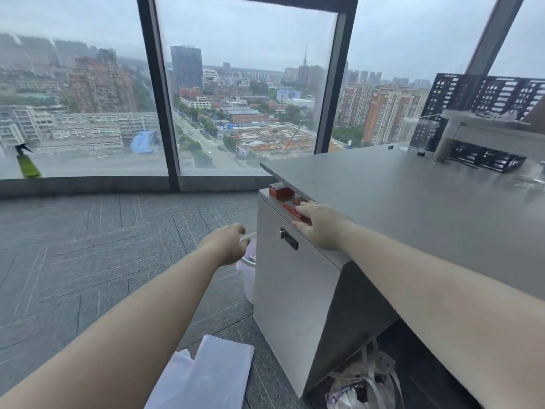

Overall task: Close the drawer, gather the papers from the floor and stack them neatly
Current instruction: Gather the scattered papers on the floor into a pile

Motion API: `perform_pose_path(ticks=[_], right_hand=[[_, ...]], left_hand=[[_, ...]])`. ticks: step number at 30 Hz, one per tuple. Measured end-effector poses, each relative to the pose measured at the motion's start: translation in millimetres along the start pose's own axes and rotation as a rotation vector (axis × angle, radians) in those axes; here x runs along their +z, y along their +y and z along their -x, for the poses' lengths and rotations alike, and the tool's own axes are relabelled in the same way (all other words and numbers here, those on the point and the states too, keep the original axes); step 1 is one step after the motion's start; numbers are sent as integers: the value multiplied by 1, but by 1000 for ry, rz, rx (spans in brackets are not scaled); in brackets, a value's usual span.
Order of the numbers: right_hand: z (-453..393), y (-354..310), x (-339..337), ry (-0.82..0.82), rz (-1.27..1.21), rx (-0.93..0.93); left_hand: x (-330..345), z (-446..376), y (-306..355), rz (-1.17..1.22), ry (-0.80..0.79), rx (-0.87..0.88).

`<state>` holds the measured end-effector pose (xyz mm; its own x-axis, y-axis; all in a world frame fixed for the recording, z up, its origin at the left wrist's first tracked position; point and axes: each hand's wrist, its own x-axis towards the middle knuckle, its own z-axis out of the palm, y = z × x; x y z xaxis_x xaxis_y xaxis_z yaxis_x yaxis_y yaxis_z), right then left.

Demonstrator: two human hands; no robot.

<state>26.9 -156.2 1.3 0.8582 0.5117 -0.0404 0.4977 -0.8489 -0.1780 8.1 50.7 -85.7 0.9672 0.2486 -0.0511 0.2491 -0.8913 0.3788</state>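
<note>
The grey drawer (290, 290) with a black lock on its front stands pulled out a little from under the desk. Two red boxes (278, 190) show in the gap along its top. My right hand (320, 224) lies flat on the drawer's top edge, fingers spread over the nearer red box. My left hand (225, 243) hovers in the air left of the drawer, fingers loosely curled, with nothing seen in it. White papers (206, 376) lie overlapping on the carpet at the bottom, below my left forearm.
A grey desk (413, 202) runs to the right, with a black perforated rack (477, 113) at its back. A pale waste bin (249, 276) stands against the drawer's left side. Plastic bags (362, 385) lie under the desk. Floor-to-ceiling windows close off the far side.
</note>
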Motion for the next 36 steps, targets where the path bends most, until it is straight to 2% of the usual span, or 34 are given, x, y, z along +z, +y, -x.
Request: perform_pose_path(ticks=[4, 9, 14, 24, 32, 36], right_hand=[[-1, -27, 28, -21, -95, -6], [-23, -36, 117, -127, -282, 0], [-47, -35, 235, -363, -373, 58], [-85, -48, 466, -660, -408, 244], [-95, -50, 593, -728, -383, 348], [-92, -39, 638, -734, -338, 484]], left_hand=[[-1, 28, -32, -26, -13, -65], [43, 39, -90, -41, -35, -197], [123, 41, -168, -26, -142, -360], [303, 59, -305, 75, -308, -632], [406, 68, -373, 230, -297, -891], [446, 78, -401, 280, -293, -1068]])
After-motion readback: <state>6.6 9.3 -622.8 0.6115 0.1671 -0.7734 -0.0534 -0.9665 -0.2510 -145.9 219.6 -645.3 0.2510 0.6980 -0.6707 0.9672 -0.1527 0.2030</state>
